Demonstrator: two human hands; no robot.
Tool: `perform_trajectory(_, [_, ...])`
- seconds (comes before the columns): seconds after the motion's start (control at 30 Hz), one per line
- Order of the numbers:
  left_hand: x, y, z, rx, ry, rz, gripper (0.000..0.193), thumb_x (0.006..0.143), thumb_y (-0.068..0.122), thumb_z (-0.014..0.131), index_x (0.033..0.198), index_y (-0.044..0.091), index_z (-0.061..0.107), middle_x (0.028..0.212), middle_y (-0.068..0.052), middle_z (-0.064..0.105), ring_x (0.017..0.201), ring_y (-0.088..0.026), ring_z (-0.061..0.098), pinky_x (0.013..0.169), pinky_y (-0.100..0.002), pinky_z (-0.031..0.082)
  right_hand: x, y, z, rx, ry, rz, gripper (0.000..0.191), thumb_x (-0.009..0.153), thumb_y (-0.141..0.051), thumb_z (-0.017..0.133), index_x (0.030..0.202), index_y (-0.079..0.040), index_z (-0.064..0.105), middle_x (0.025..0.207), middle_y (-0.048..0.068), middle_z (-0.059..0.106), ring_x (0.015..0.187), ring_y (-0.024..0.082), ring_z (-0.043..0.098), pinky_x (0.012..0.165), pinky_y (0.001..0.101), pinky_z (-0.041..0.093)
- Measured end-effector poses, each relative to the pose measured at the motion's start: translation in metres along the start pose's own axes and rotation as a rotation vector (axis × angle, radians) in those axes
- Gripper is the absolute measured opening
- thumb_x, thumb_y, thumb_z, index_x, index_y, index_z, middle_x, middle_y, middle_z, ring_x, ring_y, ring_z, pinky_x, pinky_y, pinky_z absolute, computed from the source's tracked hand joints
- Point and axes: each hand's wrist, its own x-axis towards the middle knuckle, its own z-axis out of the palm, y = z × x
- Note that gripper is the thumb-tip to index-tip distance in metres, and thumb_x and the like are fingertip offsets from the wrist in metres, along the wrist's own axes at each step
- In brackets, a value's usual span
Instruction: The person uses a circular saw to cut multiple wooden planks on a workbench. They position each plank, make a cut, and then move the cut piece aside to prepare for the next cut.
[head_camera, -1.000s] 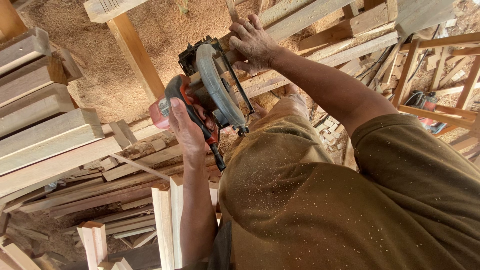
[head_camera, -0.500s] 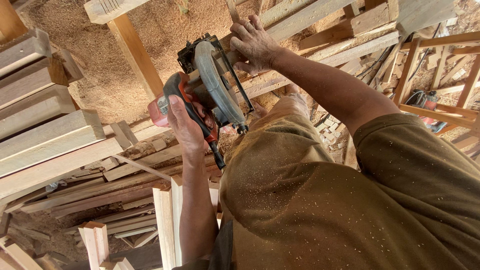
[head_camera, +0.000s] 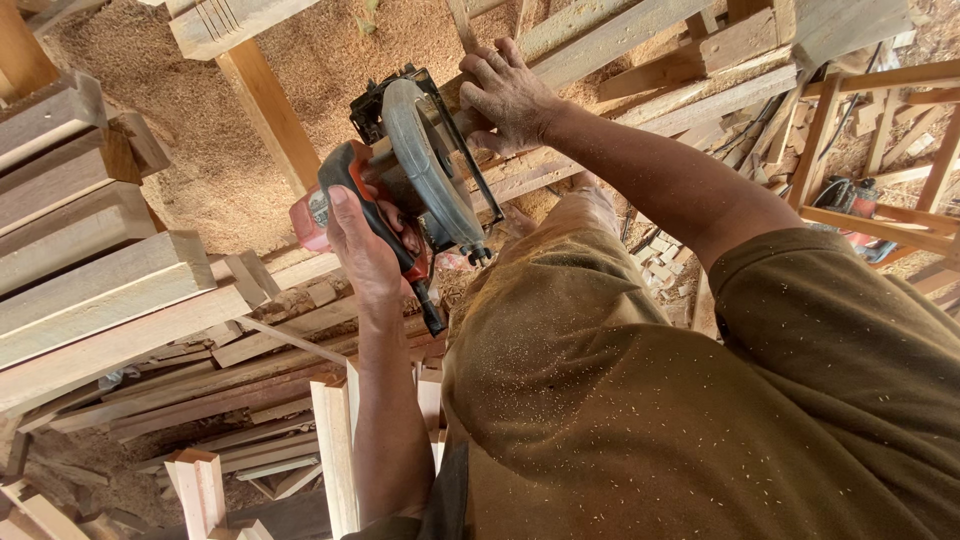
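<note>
— Where's the saw?

— The circular saw (head_camera: 420, 170) sits near the centre of the view, a little toward eleven o'clock. The left hand (head_camera: 365, 245) is wrapped tight around its red-and-black handle, fingers closed on it, thumb pointing to twelve.

— And the other hand?

— The right hand (head_camera: 505, 95), at twelve to one o'clock, is spread flat with fingers apart, pressing down on a pale plank (head_camera: 540, 170) just beside the blade guard; it clamps nothing.

— How much room around the tool?

— Tight. At nine o'clock a stack of thick boards (head_camera: 90, 270) ends in squared edges close to the left wrist. At eleven a slanted post (head_camera: 270, 115) crosses sawdust-covered ground (head_camera: 330, 60). Toward two and three o'clock long planks and a wooden frame (head_camera: 880, 150) crowd in. At six to seven, upright board ends (head_camera: 335, 450) stand beside the left forearm.
</note>
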Motion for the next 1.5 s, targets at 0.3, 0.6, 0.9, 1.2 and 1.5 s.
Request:
perform_trajectory(0.3, [-0.003, 0.013, 0.007, -0.174, -0.028, -0.101, 0.057, 0.110, 0.062, 0.047, 0.106, 0.006, 0.058, 0.069, 0.000, 0.054, 0.054, -0.009, 0.054, 0.046, -0.027, 0.048, -0.002, -0.003, 0.001, 0.040, -0.016, 0.006, 0.059, 0.088, -0.055, 0.077, 0.118, -0.011, 0.052, 0.141, 0.026, 0.047, 0.140, 0.043, 0.042, 0.116, 0.0663, 0.022])
perform_trajectory(0.6, [0.008, 0.020, 0.012, -0.160, -0.028, -0.109, 0.057, 0.106, 0.063, 0.044, 0.104, 0.007, 0.056, 0.064, 0.001, 0.052, 0.048, -0.008, 0.052, 0.036, -0.026, 0.044, -0.006, -0.004, -0.001, 0.052, -0.004, 0.005, 0.059, 0.089, -0.055, 0.076, 0.120, -0.011, 0.052, 0.140, 0.024, 0.047, 0.140, 0.042, 0.042, 0.115, 0.0653, 0.024])
perform_trajectory(0.9, [0.049, 0.036, 0.016, -0.121, -0.006, -0.099, 0.056, 0.105, 0.063, 0.040, 0.099, 0.010, 0.054, 0.061, 0.001, 0.051, 0.045, -0.009, 0.052, 0.035, -0.026, 0.045, 0.003, -0.002, -0.001, 0.010, -0.034, 0.013, 0.061, 0.091, -0.060, 0.070, 0.122, -0.011, 0.053, 0.138, 0.025, 0.047, 0.139, 0.043, 0.039, 0.115, 0.0676, 0.023])
perform_trajectory(1.2, [0.001, 0.030, -0.004, 0.057, -0.005, 0.200, 0.064, 0.111, 0.062, 0.040, 0.119, 0.004, 0.065, 0.072, 0.000, 0.056, 0.056, -0.010, 0.053, 0.052, -0.026, 0.048, 0.008, -0.002, -0.014, 0.115, -0.097, 0.041, 0.059, 0.086, -0.054, 0.077, 0.122, -0.013, 0.054, 0.141, 0.023, 0.046, 0.140, 0.041, 0.039, 0.118, 0.0649, 0.022])
perform_trajectory(1.5, [-0.051, 0.010, -0.013, -0.004, 0.012, -0.085, 0.074, 0.111, 0.063, 0.037, 0.149, 0.003, 0.058, 0.099, -0.011, 0.059, 0.081, -0.018, 0.051, 0.067, -0.033, 0.044, 0.001, -0.010, -0.014, 0.081, -0.038, 0.011, 0.061, 0.086, -0.056, 0.079, 0.122, -0.014, 0.053, 0.141, 0.023, 0.046, 0.139, 0.041, 0.040, 0.118, 0.0635, 0.022])
